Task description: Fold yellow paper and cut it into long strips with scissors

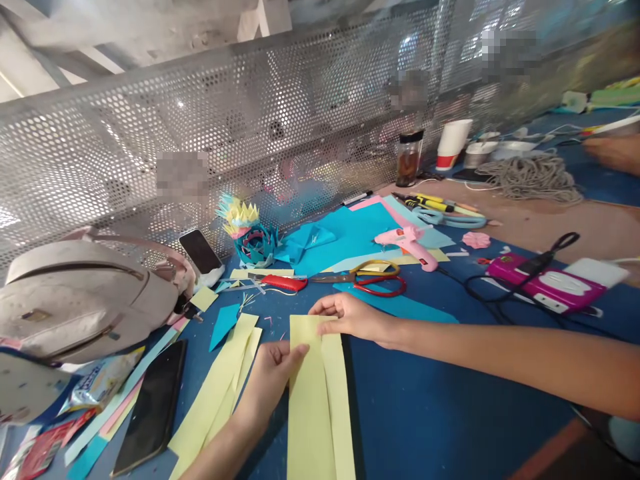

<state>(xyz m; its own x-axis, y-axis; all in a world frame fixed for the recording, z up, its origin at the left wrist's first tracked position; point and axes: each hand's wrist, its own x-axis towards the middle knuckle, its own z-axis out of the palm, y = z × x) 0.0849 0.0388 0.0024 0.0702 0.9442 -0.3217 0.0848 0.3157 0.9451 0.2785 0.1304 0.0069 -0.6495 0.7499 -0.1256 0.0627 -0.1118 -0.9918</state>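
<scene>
Head view: a folded yellow paper sheet [315, 400] is laid flat on the blue table [450, 413], running from the centre of the frame down to the lower edge. The left hand [273, 377] is placed at the sheet's left edge, just below centre, with the fingers held together and curled so that the edge is pinched between thumb and fingertips. The right hand [350, 315] is pressed on the sheet's top end at centre frame, its fingers close together and laid flat on the paper, the forearm stretching away to the right edge.

Loose yellow strips [220, 393] are spread just left of the left hand. Above the right hand, red-handled scissors [373, 279] and a red utility knife [280, 283] are seen, with blue paper sheets [350, 233] behind them. A pink glue gun [410, 243] is set right of centre, and a pink case [547, 283] with a black cable lies further right. A pale handbag [80, 297] fills the left side, a phone [201, 252] is propped beside it, and a dark phone [153, 407] lies at lower left. A paper flower [247, 230] stands against the perforated metal screen [250, 113]. In the upper right, a coil of rope [533, 177] is visible, along with another person's hand [615, 152].
</scene>
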